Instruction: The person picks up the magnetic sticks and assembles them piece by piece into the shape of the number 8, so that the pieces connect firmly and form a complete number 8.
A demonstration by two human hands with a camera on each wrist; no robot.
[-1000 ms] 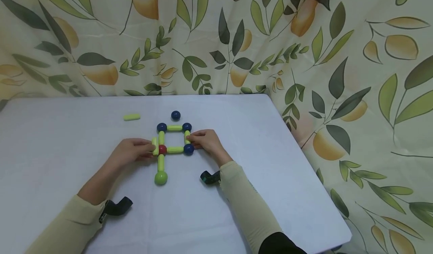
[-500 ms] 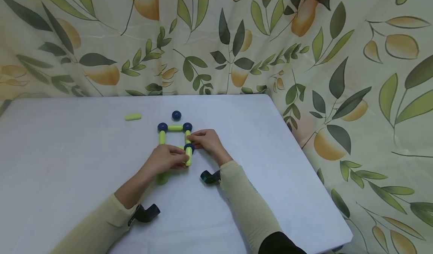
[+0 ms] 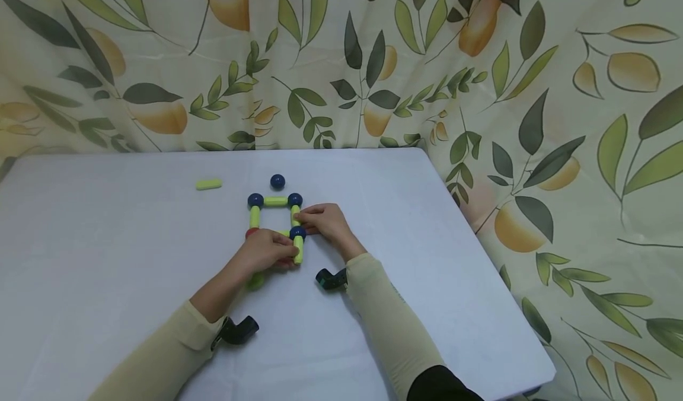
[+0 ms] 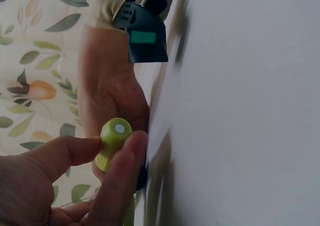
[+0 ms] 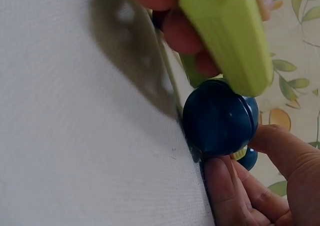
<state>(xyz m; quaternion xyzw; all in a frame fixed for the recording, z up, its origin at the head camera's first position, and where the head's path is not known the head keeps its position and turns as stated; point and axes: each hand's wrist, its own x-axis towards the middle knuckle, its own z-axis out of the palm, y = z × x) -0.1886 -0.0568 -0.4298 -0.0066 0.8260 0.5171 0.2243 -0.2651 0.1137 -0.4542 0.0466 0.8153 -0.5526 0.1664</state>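
Note:
My left hand (image 3: 264,251) pinches a light-green rod (image 3: 299,251) between thumb and fingers. Its far end meets the near-right blue ball (image 3: 297,232) of a square of rods and balls; in the right wrist view the rod (image 5: 230,40) tilts up from that ball (image 5: 215,118), and I cannot tell whether they are joined. My right hand (image 3: 328,223) holds the square's right-side rod (image 3: 295,212) just beyond the ball. Two more blue balls form the far corners. A red ball (image 3: 251,232) and a green ball (image 3: 257,281) are partly hidden by my left hand.
A loose blue ball (image 3: 277,181) lies beyond the square, and a loose green rod (image 3: 208,184) lies to its left. All rest on a white-covered table (image 3: 133,229). A leaf-patterned curtain (image 3: 331,63) hangs behind. Each wrist carries a black camera mount (image 3: 238,330).
My left hand has carried the green rod rightward from beside the red ball to the near-right blue ball. The right hand has kept its place on the side rod.

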